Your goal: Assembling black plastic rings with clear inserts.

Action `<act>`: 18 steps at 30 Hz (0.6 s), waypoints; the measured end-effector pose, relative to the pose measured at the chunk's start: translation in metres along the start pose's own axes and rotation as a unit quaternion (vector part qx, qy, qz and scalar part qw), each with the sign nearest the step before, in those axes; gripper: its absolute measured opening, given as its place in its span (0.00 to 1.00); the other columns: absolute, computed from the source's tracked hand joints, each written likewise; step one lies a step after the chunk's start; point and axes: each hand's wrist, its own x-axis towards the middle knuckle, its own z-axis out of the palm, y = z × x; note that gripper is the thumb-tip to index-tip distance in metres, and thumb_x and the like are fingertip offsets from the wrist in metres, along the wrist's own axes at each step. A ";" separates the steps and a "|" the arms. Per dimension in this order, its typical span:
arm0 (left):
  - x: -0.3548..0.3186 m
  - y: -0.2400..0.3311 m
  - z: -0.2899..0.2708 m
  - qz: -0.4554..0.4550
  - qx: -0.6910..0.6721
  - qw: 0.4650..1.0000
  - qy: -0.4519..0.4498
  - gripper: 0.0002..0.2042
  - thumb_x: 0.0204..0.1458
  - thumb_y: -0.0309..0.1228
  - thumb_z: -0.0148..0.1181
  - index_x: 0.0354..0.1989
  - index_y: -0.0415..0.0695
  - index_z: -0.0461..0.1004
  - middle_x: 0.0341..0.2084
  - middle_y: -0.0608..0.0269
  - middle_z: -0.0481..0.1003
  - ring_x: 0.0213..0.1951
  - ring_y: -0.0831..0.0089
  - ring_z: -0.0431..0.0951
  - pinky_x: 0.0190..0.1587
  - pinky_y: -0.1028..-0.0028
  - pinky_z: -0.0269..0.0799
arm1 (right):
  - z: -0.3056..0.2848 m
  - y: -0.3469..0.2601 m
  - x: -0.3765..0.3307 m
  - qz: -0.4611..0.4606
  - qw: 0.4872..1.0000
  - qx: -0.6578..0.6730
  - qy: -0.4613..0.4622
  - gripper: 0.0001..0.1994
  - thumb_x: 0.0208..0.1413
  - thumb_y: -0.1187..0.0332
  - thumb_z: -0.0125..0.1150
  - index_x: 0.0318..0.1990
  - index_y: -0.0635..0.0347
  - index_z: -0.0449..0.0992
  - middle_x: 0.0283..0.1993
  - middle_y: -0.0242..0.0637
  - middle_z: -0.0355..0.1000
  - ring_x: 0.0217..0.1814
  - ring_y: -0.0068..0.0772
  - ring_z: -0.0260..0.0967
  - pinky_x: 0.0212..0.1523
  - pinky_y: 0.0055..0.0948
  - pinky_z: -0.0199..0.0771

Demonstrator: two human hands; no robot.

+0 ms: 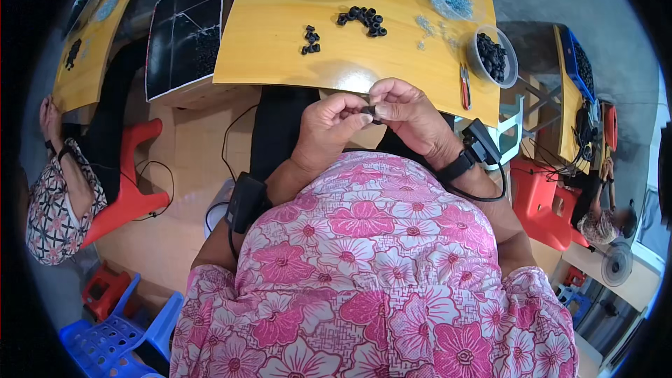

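Yellow worktable (273, 7) over here's got small black parts (362, 12) in two loose bunches, plus a clear tub (514, 64) of black bits toward the right. Just off the table's near edge, left hand (329, 129) and right hand (411, 115) are both pinching a little black piece (369, 110).

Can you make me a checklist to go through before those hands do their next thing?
1. Small black part is held: ok, pinched where the left hand and right hand meet.
2. That part is in full view: not ok, the hands cover some of it.
3. Something is fitted inside it: cannot tell, too small and partly hidden.
4. More black parts are out: ok, two loose groups lie on the table.
5. Blue bits are there: ok, in a clear tub toward the right.
6. Red-handled tool is put down: ok, lying near the table's right edge.
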 end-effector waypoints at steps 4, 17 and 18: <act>0.001 -0.001 0.003 0.025 0.011 1.000 -0.004 0.07 0.52 0.21 0.61 0.39 0.37 0.76 0.33 0.68 0.73 0.34 0.84 0.70 0.38 0.82 0.66 | -0.005 -0.002 -0.001 0.047 0.998 0.038 -0.035 0.13 0.53 0.73 0.64 0.46 0.61 0.72 0.36 0.29 0.70 0.36 0.24 0.68 0.39 0.23 0.67; 0.000 0.002 0.003 0.014 0.001 1.000 -0.003 0.07 0.53 0.23 0.59 0.39 0.37 0.75 0.30 0.73 0.71 0.32 0.87 0.67 0.35 0.84 0.63 | 0.001 -0.004 -0.006 0.033 0.995 -0.083 0.047 0.11 0.57 0.70 0.63 0.44 0.67 0.77 0.35 0.34 0.75 0.37 0.23 0.72 0.41 0.22 0.73; 0.000 0.003 0.003 0.014 0.001 1.000 -0.003 0.07 0.53 0.23 0.59 0.39 0.37 0.75 0.30 0.73 0.71 0.32 0.87 0.67 0.35 0.84 0.63 | 0.002 -0.005 -0.006 0.033 0.995 -0.083 0.047 0.11 0.57 0.70 0.63 0.44 0.67 0.77 0.35 0.34 0.75 0.37 0.23 0.72 0.41 0.22 0.73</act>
